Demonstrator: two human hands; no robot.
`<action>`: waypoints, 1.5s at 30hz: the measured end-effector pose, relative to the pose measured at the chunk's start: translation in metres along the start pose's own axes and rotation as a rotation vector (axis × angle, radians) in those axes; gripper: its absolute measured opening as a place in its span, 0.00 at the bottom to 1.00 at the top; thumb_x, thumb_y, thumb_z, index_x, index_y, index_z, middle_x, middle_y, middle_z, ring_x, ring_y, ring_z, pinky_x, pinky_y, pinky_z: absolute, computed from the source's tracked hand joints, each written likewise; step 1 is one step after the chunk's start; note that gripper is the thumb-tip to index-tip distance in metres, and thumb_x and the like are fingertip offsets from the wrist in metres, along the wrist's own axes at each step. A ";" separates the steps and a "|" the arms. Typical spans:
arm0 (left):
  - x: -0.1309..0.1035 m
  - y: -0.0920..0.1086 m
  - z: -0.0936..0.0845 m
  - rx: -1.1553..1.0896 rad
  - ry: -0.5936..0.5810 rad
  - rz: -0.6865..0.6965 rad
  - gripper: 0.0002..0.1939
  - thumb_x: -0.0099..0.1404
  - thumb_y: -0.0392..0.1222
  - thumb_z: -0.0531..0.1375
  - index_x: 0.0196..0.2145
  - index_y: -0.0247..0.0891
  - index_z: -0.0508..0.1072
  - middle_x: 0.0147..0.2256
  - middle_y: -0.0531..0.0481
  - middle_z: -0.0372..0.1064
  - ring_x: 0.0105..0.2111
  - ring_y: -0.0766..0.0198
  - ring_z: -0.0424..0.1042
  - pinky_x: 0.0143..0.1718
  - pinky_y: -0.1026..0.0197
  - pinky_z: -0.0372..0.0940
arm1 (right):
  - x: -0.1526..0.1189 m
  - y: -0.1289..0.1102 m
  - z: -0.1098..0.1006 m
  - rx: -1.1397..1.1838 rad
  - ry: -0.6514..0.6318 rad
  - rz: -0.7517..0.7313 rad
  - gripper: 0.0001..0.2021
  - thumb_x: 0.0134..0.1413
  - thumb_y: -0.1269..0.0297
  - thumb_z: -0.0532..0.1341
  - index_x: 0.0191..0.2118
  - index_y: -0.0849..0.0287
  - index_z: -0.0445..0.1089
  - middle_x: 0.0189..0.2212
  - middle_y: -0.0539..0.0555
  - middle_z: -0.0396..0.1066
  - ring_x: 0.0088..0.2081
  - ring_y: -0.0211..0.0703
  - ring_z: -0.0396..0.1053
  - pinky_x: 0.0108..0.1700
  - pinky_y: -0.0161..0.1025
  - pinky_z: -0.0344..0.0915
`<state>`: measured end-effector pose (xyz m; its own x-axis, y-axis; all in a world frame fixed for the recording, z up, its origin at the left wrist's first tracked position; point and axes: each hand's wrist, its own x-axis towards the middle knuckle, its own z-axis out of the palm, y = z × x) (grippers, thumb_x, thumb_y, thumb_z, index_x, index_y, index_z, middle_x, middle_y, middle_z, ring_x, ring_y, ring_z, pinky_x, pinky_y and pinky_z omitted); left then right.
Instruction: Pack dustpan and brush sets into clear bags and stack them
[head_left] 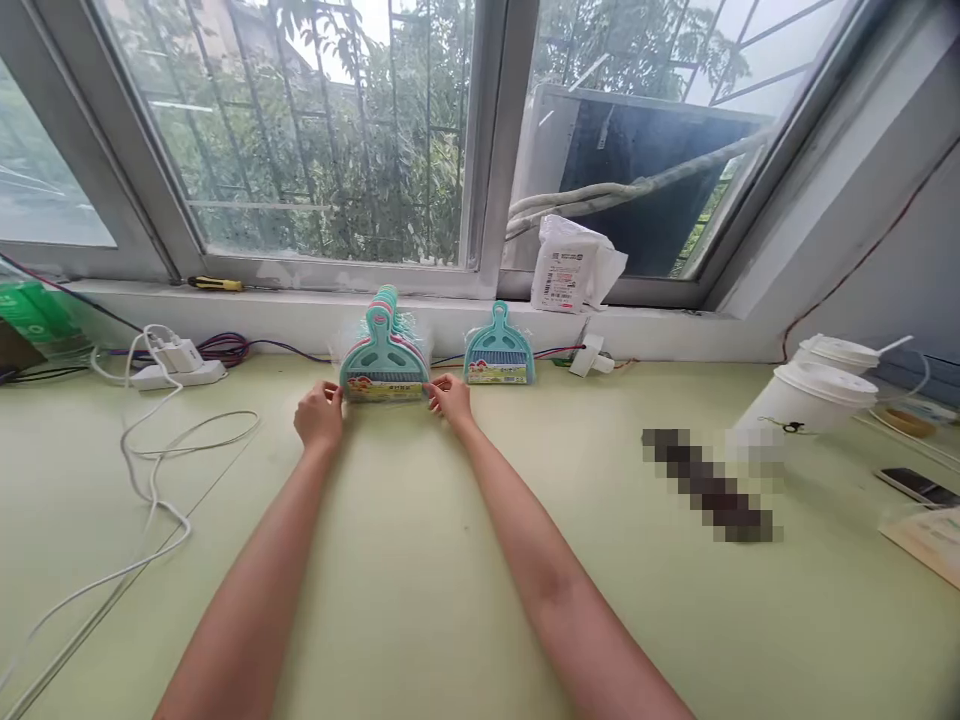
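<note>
teal dustpans [382,355], edges pinched by left hand [319,416] and right hand [452,399], face roomy table [397,560].

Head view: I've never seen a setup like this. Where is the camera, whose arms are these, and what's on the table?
No machine here: these are a person's bare hands, seen in one picture from a camera worn on the head, looking forward and down. The left hand and right hand are at the lower corners of a stack of small dustpan-and-brush sets, turquoise at the front; whether they grip it, I cannot tell. A single turquoise set stands to its right. Farther right on the green table are two lidded white cups and a phone; white cables lie at the left. One dark thing is pixelated beyond recognition.
</note>
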<state>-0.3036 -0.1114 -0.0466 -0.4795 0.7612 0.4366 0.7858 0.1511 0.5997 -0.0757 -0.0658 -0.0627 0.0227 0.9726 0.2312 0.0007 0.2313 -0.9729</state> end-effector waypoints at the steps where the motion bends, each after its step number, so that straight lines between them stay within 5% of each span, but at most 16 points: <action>1: 0.001 0.000 0.000 0.000 0.011 0.009 0.11 0.66 0.48 0.54 0.38 0.41 0.72 0.37 0.43 0.76 0.39 0.50 0.73 0.38 0.55 0.61 | 0.000 0.000 0.000 0.000 0.005 -0.007 0.14 0.47 0.57 0.68 0.26 0.57 0.62 0.18 0.45 0.68 0.14 0.35 0.67 0.15 0.30 0.60; 7: 0.004 0.001 0.004 -0.062 0.088 0.078 0.12 0.66 0.47 0.55 0.42 0.40 0.72 0.35 0.45 0.75 0.35 0.54 0.73 0.35 0.58 0.61 | 0.002 -0.001 0.002 0.058 -0.018 -0.014 0.17 0.47 0.55 0.68 0.23 0.55 0.59 0.17 0.46 0.68 0.19 0.41 0.72 0.23 0.37 0.72; 19: -0.003 0.002 0.005 -0.055 0.203 0.171 0.17 0.67 0.46 0.53 0.50 0.37 0.67 0.38 0.42 0.71 0.46 0.49 0.65 0.41 0.54 0.61 | -0.007 -0.008 0.000 -0.057 -0.052 -0.012 0.12 0.51 0.56 0.65 0.30 0.56 0.64 0.19 0.46 0.69 0.17 0.38 0.69 0.19 0.32 0.65; 21: -0.006 0.004 0.003 -0.062 0.281 0.180 0.21 0.67 0.47 0.53 0.54 0.34 0.63 0.40 0.40 0.68 0.47 0.49 0.63 0.44 0.52 0.61 | -0.009 -0.012 -0.003 -0.151 0.036 -0.046 0.12 0.54 0.52 0.62 0.35 0.55 0.64 0.23 0.48 0.71 0.20 0.38 0.70 0.23 0.34 0.66; 25: -0.011 0.008 -0.003 -0.056 0.419 0.336 0.21 0.70 0.47 0.45 0.54 0.31 0.60 0.44 0.37 0.64 0.46 0.49 0.60 0.50 0.49 0.56 | -0.002 -0.020 -0.037 -0.453 0.586 -0.112 0.13 0.65 0.55 0.50 0.46 0.57 0.63 0.42 0.59 0.73 0.38 0.43 0.73 0.43 0.40 0.67; 27: -0.012 0.008 -0.004 -0.043 0.452 0.444 0.20 0.71 0.46 0.42 0.52 0.29 0.59 0.44 0.35 0.63 0.46 0.49 0.60 0.51 0.48 0.55 | 0.005 -0.022 -0.072 -0.597 0.723 -0.036 0.15 0.66 0.58 0.47 0.51 0.60 0.62 0.50 0.66 0.68 0.48 0.48 0.69 0.48 0.43 0.64; 31: -0.009 0.005 0.002 -0.018 0.401 0.631 0.19 0.69 0.45 0.44 0.51 0.30 0.59 0.45 0.33 0.62 0.48 0.48 0.61 0.51 0.46 0.54 | 0.017 -0.019 -0.144 -0.718 0.739 0.179 0.19 0.66 0.57 0.49 0.54 0.63 0.61 0.53 0.72 0.65 0.55 0.53 0.63 0.51 0.47 0.60; 34: -0.007 0.007 0.008 -0.016 0.262 0.719 0.19 0.66 0.46 0.49 0.51 0.34 0.61 0.49 0.33 0.62 0.52 0.46 0.61 0.54 0.45 0.53 | 0.028 -0.013 -0.172 -0.715 0.740 0.213 0.19 0.65 0.56 0.52 0.54 0.63 0.62 0.51 0.69 0.68 0.53 0.52 0.65 0.53 0.49 0.58; 40: -0.011 0.014 0.010 -0.024 0.145 0.728 0.17 0.62 0.44 0.53 0.48 0.40 0.64 0.54 0.35 0.61 0.57 0.44 0.58 0.58 0.42 0.51 | 0.039 -0.002 -0.175 -0.651 0.602 0.211 0.11 0.62 0.58 0.57 0.45 0.56 0.69 0.44 0.58 0.75 0.46 0.46 0.71 0.50 0.43 0.61; 45: -0.020 0.017 0.003 -0.029 0.066 0.746 0.16 0.61 0.46 0.54 0.46 0.41 0.64 0.56 0.34 0.61 0.59 0.44 0.57 0.59 0.39 0.50 | 0.007 -0.008 -0.173 -0.475 0.574 0.173 0.09 0.58 0.61 0.59 0.42 0.55 0.72 0.44 0.56 0.76 0.45 0.45 0.72 0.47 0.39 0.64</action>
<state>-0.2794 -0.1223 -0.0478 0.1534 0.6154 0.7731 0.9015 -0.4076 0.1456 0.0976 -0.0646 -0.0543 0.5772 0.8002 0.1629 0.3766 -0.0838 -0.9226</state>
